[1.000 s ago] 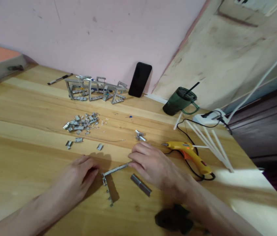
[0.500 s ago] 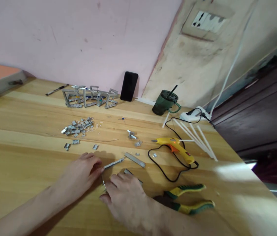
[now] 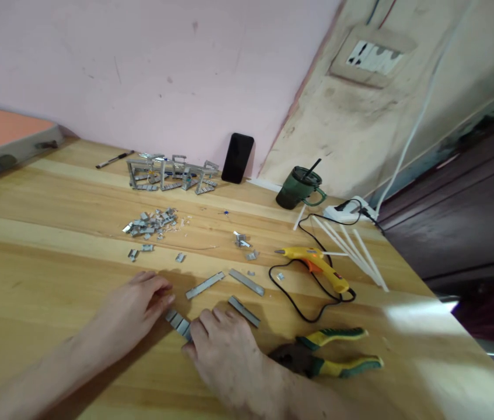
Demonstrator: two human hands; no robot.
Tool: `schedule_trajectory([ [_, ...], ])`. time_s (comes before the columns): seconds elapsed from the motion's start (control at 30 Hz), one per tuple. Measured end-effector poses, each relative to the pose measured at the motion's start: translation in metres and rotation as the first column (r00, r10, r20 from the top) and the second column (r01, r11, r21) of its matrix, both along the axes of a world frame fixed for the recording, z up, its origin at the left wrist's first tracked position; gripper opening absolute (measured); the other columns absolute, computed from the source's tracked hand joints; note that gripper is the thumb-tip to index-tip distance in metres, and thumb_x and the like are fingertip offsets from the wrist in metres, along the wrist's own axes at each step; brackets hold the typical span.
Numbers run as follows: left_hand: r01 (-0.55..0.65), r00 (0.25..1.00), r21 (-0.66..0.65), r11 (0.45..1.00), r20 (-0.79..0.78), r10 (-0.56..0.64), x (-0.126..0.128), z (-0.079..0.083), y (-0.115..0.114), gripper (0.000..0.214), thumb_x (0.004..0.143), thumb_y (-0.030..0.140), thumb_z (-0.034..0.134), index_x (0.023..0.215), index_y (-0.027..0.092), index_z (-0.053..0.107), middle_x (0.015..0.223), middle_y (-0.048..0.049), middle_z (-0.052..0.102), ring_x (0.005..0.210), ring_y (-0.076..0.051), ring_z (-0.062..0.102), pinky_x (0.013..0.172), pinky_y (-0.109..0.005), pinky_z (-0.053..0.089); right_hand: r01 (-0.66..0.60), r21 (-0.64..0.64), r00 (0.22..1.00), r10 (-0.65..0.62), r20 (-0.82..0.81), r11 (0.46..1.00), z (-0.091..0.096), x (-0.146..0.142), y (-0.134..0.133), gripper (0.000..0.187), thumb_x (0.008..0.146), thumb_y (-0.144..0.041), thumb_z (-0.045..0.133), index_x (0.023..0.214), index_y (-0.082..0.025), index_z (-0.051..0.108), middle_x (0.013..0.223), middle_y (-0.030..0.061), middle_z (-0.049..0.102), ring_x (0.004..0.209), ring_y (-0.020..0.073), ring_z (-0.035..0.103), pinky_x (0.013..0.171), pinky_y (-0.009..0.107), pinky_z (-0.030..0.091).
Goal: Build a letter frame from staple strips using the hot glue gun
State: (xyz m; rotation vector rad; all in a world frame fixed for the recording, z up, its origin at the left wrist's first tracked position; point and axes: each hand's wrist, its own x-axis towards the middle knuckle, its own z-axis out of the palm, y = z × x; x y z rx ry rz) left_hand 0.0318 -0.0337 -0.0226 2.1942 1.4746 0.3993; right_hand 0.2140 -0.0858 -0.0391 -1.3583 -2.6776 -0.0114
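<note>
A short strip of metal staples (image 3: 177, 321) lies on the wooden table (image 3: 54, 233) between my hands. My left hand (image 3: 131, 309) rests on the table with its fingers together, the tips pressed against the strip's far-left end. My right hand (image 3: 223, 350) is curled, its fingertips pinching the strip's near end. Three longer staple strips lie just beyond: one (image 3: 205, 284) in the middle, one (image 3: 246, 282) to its right, one (image 3: 244, 311) beside my right hand.
Green-and-yellow pliers (image 3: 338, 350) lie right of my right wrist. A yellow glue gun (image 3: 312, 261) with a black cord, white glue sticks (image 3: 352, 248), a green cup (image 3: 297, 188), a black phone (image 3: 237, 157), a staple-built frame (image 3: 172, 173), a pile of loose staples (image 3: 150, 220) and a pen (image 3: 113, 158) lie farther back.
My left hand has let go of the long strip, which now lies flat and free. Both hands have closed on a short strip nearer me. The view shifted slightly.
</note>
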Motion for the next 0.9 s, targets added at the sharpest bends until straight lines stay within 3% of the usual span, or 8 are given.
schedule_trajectory([
  [0.13, 0.013, 1.000, -0.014, 1.000, 0.029, -0.013, -0.006, -0.001, -0.004, 0.018, 0.079, 0.024, 0.053, 0.092, 0.020, 0.063, 0.089, -0.0045, 0.066, 0.083, -0.022, 0.062, 0.077, -0.036, 0.050, 0.064, -0.071, 0.998, -0.065, -0.011, 0.995, 0.002, 0.002, 0.005, 0.009, 0.079, -0.024, 0.061, 0.076, -0.016, 0.062, 0.073, 0.0049, 0.064, 0.068, 0.0211, 0.061, 0.058, 0.032, 0.045],
  [0.23, 0.057, 0.997, -0.043, 0.997, 0.048, -0.055, -0.010, -0.007, -0.008, 0.032, 0.069, 0.020, 0.060, 0.101, 0.022, 0.062, 0.097, -0.0042, 0.064, 0.087, -0.023, 0.062, 0.079, -0.036, 0.050, 0.141, -0.142, 0.987, -0.151, -0.060, 0.980, 0.005, 0.009, 0.007, 0.005, 0.078, -0.022, 0.062, 0.077, -0.017, 0.062, 0.075, 0.0027, 0.065, 0.070, 0.0194, 0.062, 0.060, 0.030, 0.046],
  [0.37, 0.100, 0.989, -0.041, 0.994, 0.110, -0.095, -0.010, -0.013, -0.011, 0.035, 0.068, 0.018, 0.062, 0.103, 0.025, 0.060, 0.099, -0.0026, 0.063, 0.088, -0.022, 0.062, 0.081, -0.037, 0.049, 0.173, -0.174, 0.972, -0.197, -0.131, 0.970, 0.007, 0.018, 0.002, 0.003, 0.076, -0.020, 0.063, 0.079, -0.019, 0.062, 0.077, 0.0003, 0.064, 0.073, 0.0176, 0.062, 0.064, 0.029, 0.045],
  [0.6, 0.212, 0.970, -0.075, 0.974, 0.139, -0.201, 0.002, -0.013, -0.012, 0.020, 0.069, 0.011, 0.058, 0.084, 0.023, 0.061, 0.089, -0.0006, 0.061, 0.086, -0.019, 0.060, 0.076, -0.032, 0.049, 0.102, -0.087, 0.973, -0.117, -0.199, 0.991, 0.002, 0.025, -0.006, 0.005, 0.075, -0.022, 0.065, 0.076, -0.020, 0.061, 0.073, -0.0014, 0.062, 0.068, 0.0158, 0.060, 0.062, 0.028, 0.043],
  [0.77, 0.159, 0.985, -0.050, 0.986, 0.075, -0.155, 0.006, -0.011, -0.004, 0.031, 0.070, 0.023, 0.064, 0.100, 0.023, 0.060, 0.095, -0.0038, 0.061, 0.087, -0.022, 0.060, 0.078, -0.037, 0.049, 0.119, -0.007, 0.981, -0.119, -0.150, 0.993, -0.003, 0.026, -0.004, 0.009, 0.071, -0.019, 0.068, 0.073, -0.019, 0.059, 0.071, -0.0011, 0.061, 0.066, 0.0168, 0.059, 0.059, 0.029, 0.042],
  [0.9, 0.106, 0.994, -0.009, 0.994, -0.034, -0.106, 0.024, -0.002, 0.012, 0.017, 0.076, 0.030, 0.059, 0.090, 0.021, 0.061, 0.091, -0.0048, 0.062, 0.090, -0.024, 0.058, 0.076, -0.038, 0.048, 0.128, 0.023, 0.984, -0.124, -0.125, 0.992, -0.005, 0.026, -0.004, 0.012, 0.070, -0.021, 0.070, 0.073, -0.019, 0.059, 0.070, -0.0009, 0.061, 0.066, 0.0173, 0.059, 0.058, 0.029, 0.042],
])
